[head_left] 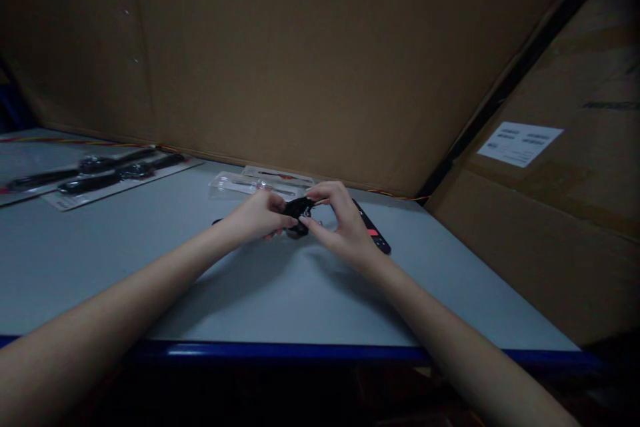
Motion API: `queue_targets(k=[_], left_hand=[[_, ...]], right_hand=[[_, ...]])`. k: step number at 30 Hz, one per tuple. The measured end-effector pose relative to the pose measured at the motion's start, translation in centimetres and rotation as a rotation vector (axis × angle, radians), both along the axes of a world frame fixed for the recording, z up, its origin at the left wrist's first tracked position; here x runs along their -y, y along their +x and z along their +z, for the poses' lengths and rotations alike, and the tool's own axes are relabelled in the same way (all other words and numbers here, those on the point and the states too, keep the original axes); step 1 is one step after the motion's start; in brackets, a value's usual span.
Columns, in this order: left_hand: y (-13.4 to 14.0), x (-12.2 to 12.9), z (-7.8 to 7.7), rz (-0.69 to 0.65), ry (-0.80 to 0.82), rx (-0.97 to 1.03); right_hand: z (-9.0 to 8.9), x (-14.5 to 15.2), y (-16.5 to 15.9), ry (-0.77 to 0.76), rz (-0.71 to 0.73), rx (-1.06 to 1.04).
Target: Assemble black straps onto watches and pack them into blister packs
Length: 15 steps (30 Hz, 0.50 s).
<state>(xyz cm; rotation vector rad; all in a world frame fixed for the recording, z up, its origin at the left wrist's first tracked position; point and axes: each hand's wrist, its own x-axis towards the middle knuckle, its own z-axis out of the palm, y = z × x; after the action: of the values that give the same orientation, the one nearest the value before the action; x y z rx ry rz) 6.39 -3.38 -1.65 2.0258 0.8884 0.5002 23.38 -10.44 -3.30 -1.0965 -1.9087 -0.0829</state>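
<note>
Above the middle of the table, my left hand [261,215] and my right hand [339,225] are closed on a small black bundle [299,207] with shiny bits. It looks like a coiled cable, but its exact kind is hard to make out in the dim light. My left thumb and fingers pinch its left side. On the right, my other thumb and bent fingers grip its edge. Partly hidden behind my right hand lies a flat black package [379,240] with a red patch. A dark tip [216,221] shows beside my left wrist.
Clear blister packs [227,185] lie behind my hands. Larger carded packs with black tools [120,173] are at the left. Cardboard [300,67] walls the back, and a labelled carton [550,213] stands right. The grey table [280,307] has a blue front edge.
</note>
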Motion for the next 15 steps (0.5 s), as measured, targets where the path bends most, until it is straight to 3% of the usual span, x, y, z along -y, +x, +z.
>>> queue_targets(k=[4, 12, 15], left_hand=[[0.0, -0.2, -0.2, -0.015, 0.011, 0.005], [0.0, -0.5, -0.5, -0.03, 0.007, -0.001], [0.0, -0.5, -0.4, -0.029, -0.018, -0.013]], right_hand=[[-0.2, -0.2, 0.1, -0.034, -0.15, 0.07], [0.5, -0.1, 0.4, -0.049, -0.116, 0.368], [1.0, -0.1, 1.0, -0.016, -0.159, 0.324]])
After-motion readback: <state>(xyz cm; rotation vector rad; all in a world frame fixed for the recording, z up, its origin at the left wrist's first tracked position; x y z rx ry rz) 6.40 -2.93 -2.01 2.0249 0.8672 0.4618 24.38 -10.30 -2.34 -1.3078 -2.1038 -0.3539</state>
